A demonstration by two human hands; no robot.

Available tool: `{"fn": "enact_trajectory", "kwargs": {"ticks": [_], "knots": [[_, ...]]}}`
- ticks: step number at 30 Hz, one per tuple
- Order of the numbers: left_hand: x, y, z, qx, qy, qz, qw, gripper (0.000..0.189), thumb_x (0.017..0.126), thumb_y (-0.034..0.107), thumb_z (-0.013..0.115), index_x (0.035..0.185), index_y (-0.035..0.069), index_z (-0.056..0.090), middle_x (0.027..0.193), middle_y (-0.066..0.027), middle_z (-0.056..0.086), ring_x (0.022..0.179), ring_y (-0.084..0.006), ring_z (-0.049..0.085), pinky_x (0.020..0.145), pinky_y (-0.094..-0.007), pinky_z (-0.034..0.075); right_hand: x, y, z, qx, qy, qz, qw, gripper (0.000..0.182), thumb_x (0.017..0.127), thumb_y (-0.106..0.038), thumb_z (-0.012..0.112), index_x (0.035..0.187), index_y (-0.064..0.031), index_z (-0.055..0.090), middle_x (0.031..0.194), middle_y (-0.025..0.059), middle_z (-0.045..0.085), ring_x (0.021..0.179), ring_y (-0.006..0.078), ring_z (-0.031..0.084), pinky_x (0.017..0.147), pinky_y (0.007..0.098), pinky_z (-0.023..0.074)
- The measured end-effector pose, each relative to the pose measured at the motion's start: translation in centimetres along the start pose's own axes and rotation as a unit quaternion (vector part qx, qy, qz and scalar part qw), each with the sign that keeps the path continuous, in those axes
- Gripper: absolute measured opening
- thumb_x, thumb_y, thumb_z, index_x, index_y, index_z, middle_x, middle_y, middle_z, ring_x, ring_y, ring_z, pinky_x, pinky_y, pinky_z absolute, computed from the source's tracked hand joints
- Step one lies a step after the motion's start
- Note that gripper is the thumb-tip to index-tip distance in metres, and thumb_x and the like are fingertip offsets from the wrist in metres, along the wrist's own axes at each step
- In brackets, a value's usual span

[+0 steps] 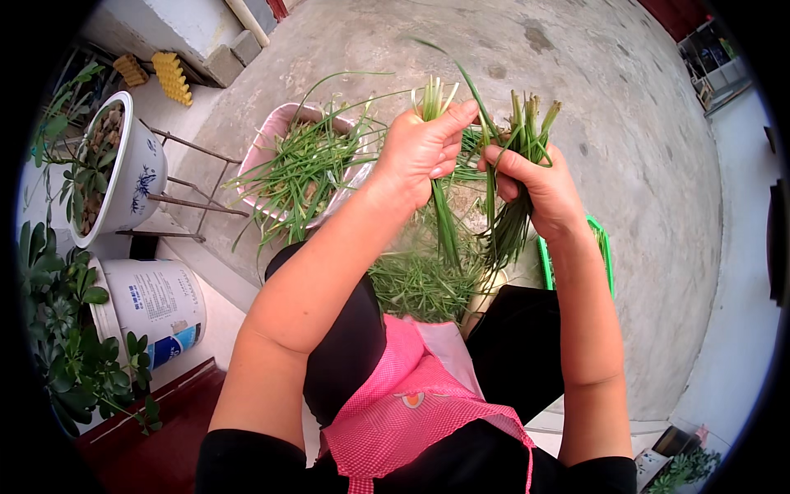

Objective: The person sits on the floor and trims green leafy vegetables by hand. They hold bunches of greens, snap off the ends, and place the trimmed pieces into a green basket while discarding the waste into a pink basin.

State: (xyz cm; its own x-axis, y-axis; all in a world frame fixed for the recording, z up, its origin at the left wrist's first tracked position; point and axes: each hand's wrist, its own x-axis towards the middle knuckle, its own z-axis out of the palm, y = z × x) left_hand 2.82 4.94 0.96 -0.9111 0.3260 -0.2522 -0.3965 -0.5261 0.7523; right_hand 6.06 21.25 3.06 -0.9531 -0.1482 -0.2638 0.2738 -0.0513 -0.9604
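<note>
My left hand (426,148) grips a small bunch of garlic chives (445,222), its pale cut ends pointing up past the thumb. In my right hand (537,179) is a thicker bunch of chives (515,216) with brownish ends upward. One long chive stalk (484,114) stands between the two hands, and its thin leaf arcs up to the left. Which fingertips hold that stalk is hard to tell. Both bunches hang leaves-down above a loose heap of green leaves (426,281) on the ground between my legs.
A pink plastic tub (265,145) of chives and trimmings stands at left. By my right forearm is a green plastic basket (544,265), partly hidden. Further left are a potted plant (145,179) on a metal stand (203,200) and a white bucket (179,290). Concrete floor (654,185) extends rightward.
</note>
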Motion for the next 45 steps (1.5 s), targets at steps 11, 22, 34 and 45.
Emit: {"fn": "enact_trajectory", "kwargs": {"ticks": [11,22,34,45], "knots": [[-0.5,0.0,0.7,0.15,-0.017,0.105,0.983,0.015,0.083,0.021,0.064,0.085,0.006,0.062,0.058,0.0073,0.046,0.043,0.0002,0.031,0.038,-0.0169,0.02,-0.1,-0.6,-0.8,0.114,-0.02,0.05,0.992,0.017,0.078,-0.016,0.065,0.086,-0.0025,0.061,0.072,0.0028,0.061,0.047,0.0052,0.041,0.045,0.0201,0.0327],[1.5,0.6,-1.6,0.224,0.13,0.175,0.95,0.012,0.083,0.012,0.06,0.086,0.0,0.062,0.078,-0.0018,0.061,0.072,-0.0094,0.053,0.067,-0.0251,0.043,-0.2,-0.8,-1.3,0.127,-0.032,0.072,0.989,0.016,0.083,-0.018,0.059,0.08,-0.0028,0.056,0.072,0.0021,0.055,0.043,0.0027,0.035,0.044,0.0204,0.0329],[2.6,-0.3,-2.1,0.311,0.077,0.255,0.912,0.02,0.082,0.017,0.065,0.098,0.006,0.06,0.065,0.0064,0.047,0.052,-0.003,0.035,0.044,-0.0218,0.027,-0.1,-0.6,-2.0,0.134,-0.016,0.045,0.99,0.024,0.078,-0.019,0.065,0.09,0.0005,0.061,0.07,0.0024,0.059,0.047,0.0046,0.041,0.046,0.0209,0.035],[0.8,0.6,-0.3,0.051,-0.064,-0.017,0.996,0.013,0.086,0.014,0.06,0.092,0.003,0.057,0.059,0.0074,0.041,0.042,0.0003,0.029,0.035,-0.016,0.02,0.0,-0.5,-1.4,0.033,0.032,0.008,0.999,0.024,0.08,-0.027,0.065,0.083,-0.0034,0.065,0.058,0.0002,0.055,0.047,0.0064,0.043,0.046,0.0218,0.0317]]}}
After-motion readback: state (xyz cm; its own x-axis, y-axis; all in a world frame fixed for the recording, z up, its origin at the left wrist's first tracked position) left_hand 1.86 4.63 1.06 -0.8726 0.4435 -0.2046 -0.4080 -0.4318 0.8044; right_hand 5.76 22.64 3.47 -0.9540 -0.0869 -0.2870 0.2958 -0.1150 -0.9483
